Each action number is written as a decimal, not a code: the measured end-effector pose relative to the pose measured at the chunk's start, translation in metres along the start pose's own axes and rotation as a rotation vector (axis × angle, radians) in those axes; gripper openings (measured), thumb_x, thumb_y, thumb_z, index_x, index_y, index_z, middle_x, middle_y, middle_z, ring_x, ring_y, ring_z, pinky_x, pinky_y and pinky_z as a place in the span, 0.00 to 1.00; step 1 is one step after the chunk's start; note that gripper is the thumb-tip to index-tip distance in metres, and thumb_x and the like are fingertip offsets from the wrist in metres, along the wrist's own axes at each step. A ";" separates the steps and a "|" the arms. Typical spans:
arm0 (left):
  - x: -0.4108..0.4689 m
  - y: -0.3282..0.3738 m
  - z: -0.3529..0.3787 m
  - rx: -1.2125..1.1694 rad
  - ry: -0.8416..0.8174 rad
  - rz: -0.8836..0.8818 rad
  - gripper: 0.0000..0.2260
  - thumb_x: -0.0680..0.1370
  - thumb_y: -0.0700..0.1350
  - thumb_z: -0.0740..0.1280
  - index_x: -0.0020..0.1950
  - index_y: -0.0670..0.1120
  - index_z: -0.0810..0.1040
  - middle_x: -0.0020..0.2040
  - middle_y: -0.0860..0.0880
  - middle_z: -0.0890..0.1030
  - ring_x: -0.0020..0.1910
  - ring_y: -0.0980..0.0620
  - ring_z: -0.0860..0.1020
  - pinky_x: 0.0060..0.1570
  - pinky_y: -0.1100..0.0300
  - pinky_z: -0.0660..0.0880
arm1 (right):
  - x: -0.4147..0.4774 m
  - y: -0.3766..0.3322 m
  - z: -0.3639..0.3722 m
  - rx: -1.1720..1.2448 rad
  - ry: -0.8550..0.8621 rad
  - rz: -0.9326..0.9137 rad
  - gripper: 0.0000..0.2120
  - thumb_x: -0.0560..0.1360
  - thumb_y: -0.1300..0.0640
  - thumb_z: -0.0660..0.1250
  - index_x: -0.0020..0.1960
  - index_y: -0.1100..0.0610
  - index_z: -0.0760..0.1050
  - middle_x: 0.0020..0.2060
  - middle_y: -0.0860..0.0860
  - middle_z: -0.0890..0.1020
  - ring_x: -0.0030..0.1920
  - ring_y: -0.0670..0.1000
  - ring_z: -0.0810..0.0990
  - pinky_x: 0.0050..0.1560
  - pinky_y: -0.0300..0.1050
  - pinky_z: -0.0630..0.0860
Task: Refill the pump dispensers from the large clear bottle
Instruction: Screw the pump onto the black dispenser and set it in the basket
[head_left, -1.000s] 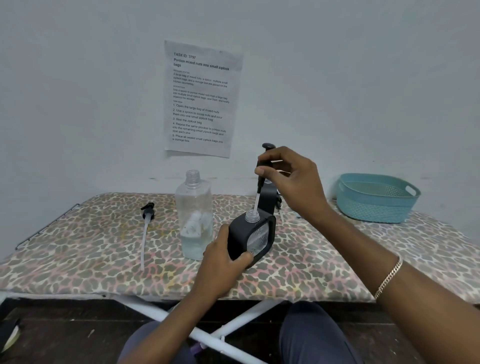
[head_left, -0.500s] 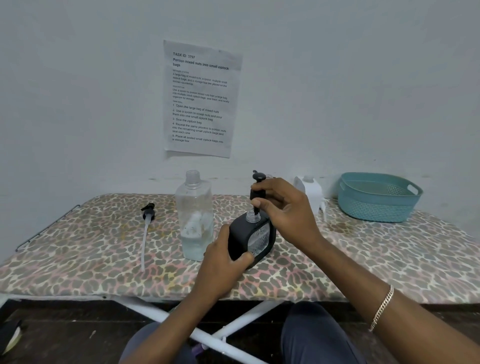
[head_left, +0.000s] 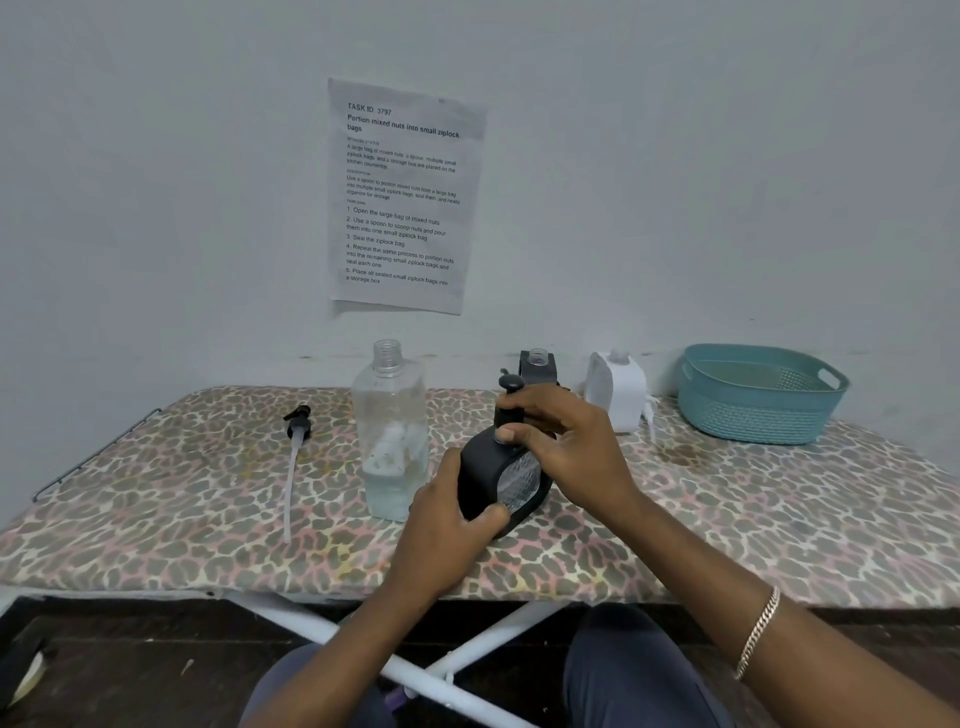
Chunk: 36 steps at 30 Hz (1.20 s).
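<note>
While in left hand (head_left: 447, 527), black dispenser (head_left: 485, 478), pump (head_left: 510, 397) in right hand (head_left: 569, 441)

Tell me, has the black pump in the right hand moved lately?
Yes. The black pump has dropped: its top was above the mouth of the large clear bottle, and now sits below it, in the black dispenser.
</note>
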<state>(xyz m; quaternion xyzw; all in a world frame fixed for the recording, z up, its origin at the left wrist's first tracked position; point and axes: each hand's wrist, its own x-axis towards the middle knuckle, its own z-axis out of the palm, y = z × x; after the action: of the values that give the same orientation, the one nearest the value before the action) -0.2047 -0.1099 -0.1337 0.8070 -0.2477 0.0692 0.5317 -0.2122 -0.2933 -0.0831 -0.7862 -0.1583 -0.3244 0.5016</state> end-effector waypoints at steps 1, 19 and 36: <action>0.000 -0.001 0.000 -0.002 -0.001 0.000 0.16 0.75 0.44 0.74 0.58 0.56 0.72 0.42 0.53 0.80 0.38 0.57 0.79 0.35 0.63 0.74 | -0.001 0.000 0.000 0.000 -0.001 0.003 0.12 0.75 0.64 0.78 0.57 0.57 0.87 0.54 0.45 0.87 0.58 0.46 0.85 0.61 0.41 0.81; 0.001 -0.004 0.001 -0.005 0.002 0.007 0.16 0.74 0.44 0.74 0.58 0.54 0.73 0.37 0.54 0.76 0.33 0.58 0.73 0.33 0.63 0.71 | -0.009 -0.011 0.012 -0.107 -0.007 0.087 0.06 0.77 0.55 0.77 0.53 0.51 0.84 0.52 0.48 0.78 0.53 0.43 0.79 0.54 0.30 0.72; 0.001 -0.004 0.001 0.005 -0.001 -0.001 0.17 0.74 0.47 0.73 0.59 0.55 0.73 0.43 0.53 0.81 0.39 0.54 0.79 0.39 0.54 0.78 | -0.007 0.011 0.002 0.350 -0.058 0.328 0.22 0.73 0.57 0.76 0.66 0.53 0.80 0.61 0.50 0.86 0.65 0.52 0.83 0.68 0.53 0.78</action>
<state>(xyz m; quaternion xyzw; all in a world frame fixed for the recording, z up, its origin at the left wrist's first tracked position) -0.2022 -0.1097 -0.1372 0.8086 -0.2472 0.0690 0.5294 -0.2109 -0.2961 -0.0959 -0.7114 -0.0968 -0.1836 0.6715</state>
